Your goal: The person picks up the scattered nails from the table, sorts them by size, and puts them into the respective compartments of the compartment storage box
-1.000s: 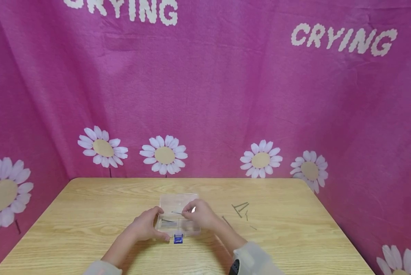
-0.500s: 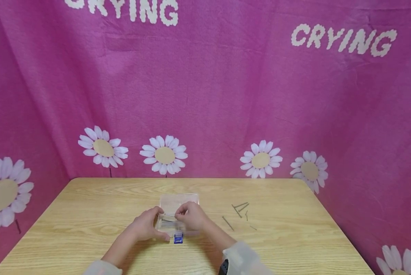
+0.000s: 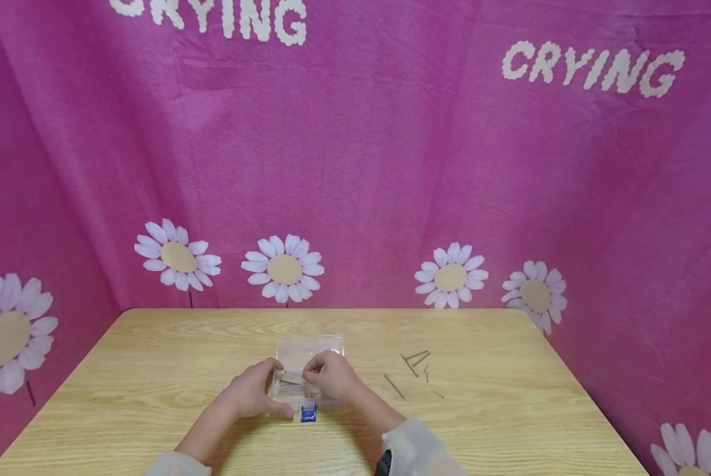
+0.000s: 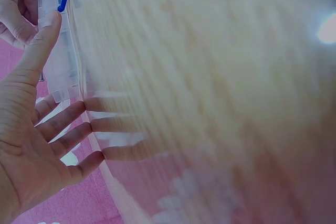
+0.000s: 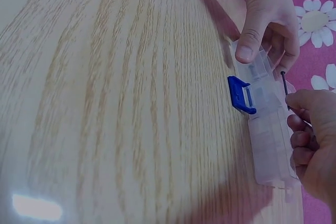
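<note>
A clear plastic compartment box point(image 3: 330, 402) with its lid raised at the back stands on the table, its blue latch point(image 5: 241, 95) facing the front. My left hand point(image 3: 250, 390) braces the box's left end, thumb along the front near the latch and index finger at the rear corner. Its other fingertips rest on the tabletop in the left wrist view. With thumb and index finger my right hand point(image 3: 333, 375) pinches a nail point(image 5: 285, 88) over the left back part of the box. Another nail point(image 3: 291, 383) lies in a left compartment.
Right of the box, a long nail point(image 3: 394, 387) lies alone on the wooden table point(image 3: 498, 396). Beyond it is a loose group of nails point(image 3: 416, 361), with a small nail point(image 3: 438, 395) nearer the front. A pink curtain point(image 3: 367, 198) hangs behind the table.
My right hand has moved left over the box and lowered the nail towards the left compartments, then stayed nearly still. The left hand holds its place at the box.
</note>
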A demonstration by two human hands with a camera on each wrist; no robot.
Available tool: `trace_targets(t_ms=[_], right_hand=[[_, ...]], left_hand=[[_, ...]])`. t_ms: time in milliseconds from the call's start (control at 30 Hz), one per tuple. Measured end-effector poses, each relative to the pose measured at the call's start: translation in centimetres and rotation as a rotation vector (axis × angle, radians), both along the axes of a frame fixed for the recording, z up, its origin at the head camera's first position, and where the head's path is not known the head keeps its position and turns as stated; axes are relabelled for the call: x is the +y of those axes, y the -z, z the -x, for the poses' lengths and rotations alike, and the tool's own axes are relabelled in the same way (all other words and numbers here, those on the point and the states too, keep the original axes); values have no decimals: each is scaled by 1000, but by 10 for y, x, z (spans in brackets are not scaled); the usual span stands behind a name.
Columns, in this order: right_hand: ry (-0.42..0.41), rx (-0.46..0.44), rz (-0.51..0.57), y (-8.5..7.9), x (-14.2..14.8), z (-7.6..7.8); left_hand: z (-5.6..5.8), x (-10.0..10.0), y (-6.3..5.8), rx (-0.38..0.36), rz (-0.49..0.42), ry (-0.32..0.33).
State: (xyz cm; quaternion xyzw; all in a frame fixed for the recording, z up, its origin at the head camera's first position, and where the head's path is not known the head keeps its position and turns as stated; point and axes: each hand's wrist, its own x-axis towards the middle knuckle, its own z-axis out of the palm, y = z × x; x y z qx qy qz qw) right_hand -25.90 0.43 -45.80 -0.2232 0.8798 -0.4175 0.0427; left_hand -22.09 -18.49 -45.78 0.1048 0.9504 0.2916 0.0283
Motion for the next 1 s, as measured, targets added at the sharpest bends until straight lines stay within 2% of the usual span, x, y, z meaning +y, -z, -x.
trace_targets(t_ms=[567, 1000], right_hand=[[-2, -5, 47, -1, 6, 3], [11, 1, 2, -13, 38, 8]], left_hand=[[2, 2, 3, -23, -9, -7], [0, 1, 0, 12, 4, -4]])
